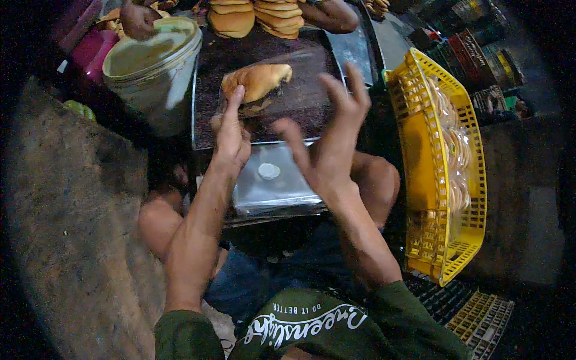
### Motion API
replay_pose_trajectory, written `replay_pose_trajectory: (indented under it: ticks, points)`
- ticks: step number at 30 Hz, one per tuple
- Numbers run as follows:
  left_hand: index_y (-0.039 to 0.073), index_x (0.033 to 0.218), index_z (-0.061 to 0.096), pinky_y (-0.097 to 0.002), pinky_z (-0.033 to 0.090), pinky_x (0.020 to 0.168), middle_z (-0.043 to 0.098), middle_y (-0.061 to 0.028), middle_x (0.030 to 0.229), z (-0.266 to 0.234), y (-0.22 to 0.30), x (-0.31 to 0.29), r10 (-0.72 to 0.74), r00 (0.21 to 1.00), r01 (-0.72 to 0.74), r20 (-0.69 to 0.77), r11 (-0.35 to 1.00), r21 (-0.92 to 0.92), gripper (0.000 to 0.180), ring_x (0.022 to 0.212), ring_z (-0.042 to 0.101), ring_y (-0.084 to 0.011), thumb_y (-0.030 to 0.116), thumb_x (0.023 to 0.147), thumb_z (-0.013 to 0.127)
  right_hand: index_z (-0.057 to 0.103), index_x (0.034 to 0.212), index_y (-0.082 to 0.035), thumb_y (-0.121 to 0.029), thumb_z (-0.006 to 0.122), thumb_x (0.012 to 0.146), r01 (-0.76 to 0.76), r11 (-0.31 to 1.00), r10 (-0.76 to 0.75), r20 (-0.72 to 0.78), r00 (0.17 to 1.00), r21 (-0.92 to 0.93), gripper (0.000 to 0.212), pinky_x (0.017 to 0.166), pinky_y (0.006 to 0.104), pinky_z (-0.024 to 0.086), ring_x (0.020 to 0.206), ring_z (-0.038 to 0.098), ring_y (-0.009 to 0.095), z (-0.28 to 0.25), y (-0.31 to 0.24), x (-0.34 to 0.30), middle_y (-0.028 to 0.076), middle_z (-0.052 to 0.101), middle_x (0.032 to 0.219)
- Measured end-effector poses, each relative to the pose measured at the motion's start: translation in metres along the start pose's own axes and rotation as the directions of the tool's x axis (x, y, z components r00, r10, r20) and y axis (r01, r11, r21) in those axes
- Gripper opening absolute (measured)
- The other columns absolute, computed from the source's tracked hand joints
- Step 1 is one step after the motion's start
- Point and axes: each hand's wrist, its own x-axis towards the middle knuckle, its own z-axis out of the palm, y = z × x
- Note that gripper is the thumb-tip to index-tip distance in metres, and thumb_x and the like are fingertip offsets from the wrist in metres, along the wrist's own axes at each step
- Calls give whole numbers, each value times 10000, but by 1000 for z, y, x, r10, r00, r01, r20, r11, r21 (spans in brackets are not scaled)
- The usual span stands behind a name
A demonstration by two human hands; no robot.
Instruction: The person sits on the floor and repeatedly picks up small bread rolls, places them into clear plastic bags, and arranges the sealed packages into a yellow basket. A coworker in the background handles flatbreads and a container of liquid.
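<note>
A golden-brown filled bread bun [255, 82] sits in a clear plastic bag [309, 78], its dark filling showing along the lower right edge. My left hand [231, 129] grips it from below, thumb on top, over the dark tray [210, 66]. To its right, my right hand [333, 135] is raised with fingers spread, slightly blurred and holding nothing. Between my forearms lies a stack of flat clear plastic bags [276, 195]. A small white round object [269, 171] rests on the stack; its kind is unclear.
Piles of flat brown buns [279, 18] stand at the tray's far end. A large whitish bucket [153, 78] is at the left, with another person's hand [138, 21] above it. On the right stands a yellow plastic crate [414, 156] holding several bagged buns [459, 150].
</note>
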Motion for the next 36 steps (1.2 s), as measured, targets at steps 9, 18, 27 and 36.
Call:
replay_pose_trajectory:
  ticks: [9, 18, 27, 36]
  points:
    - [-61, 1379, 443, -355, 465, 937, 620, -213, 1163, -17, -9, 42, 514, 838, -451, 184, 461, 764, 773, 981, 628, -248, 509, 907, 665, 496, 1272, -11, -161, 741, 816, -489, 869, 435, 353, 828, 76, 539, 826, 381, 531, 938, 646, 250, -34, 142, -5, 136, 672, 1049]
    - [-26, 633, 679, -448, 493, 596, 655, -177, 605, -20, -89, -8, -500, 788, -572, 359, -379, 727, 661, 599, 678, -293, 618, 782, 715, 554, 1272, -70, -160, 722, 802, -247, 247, 544, -77, 836, -937, 507, 889, 360, 511, 969, 658, 257, -482, 244, -43, 100, 694, 1061]
    - [-32, 637, 684, -444, 492, 588, 655, -181, 617, -42, -79, -4, -579, 765, -532, 283, -320, 784, 609, 563, 664, -303, 558, 767, 756, 520, 1372, -109, -505, 702, 872, -922, -50, 941, 291, -172, -383, 663, 942, 377, 452, 1139, 536, 206, -479, 325, -106, 43, 552, 1312]
    - [2, 671, 607, -297, 430, 435, 565, -47, 541, 37, -27, -48, -678, 643, -351, 356, 152, 924, 387, 464, 556, -119, 304, 875, 737, 624, 1196, -24, -343, 620, 964, -324, 748, 555, 278, 784, -579, 394, 762, 357, 519, 848, 635, 182, -380, 289, 13, 91, 692, 956]
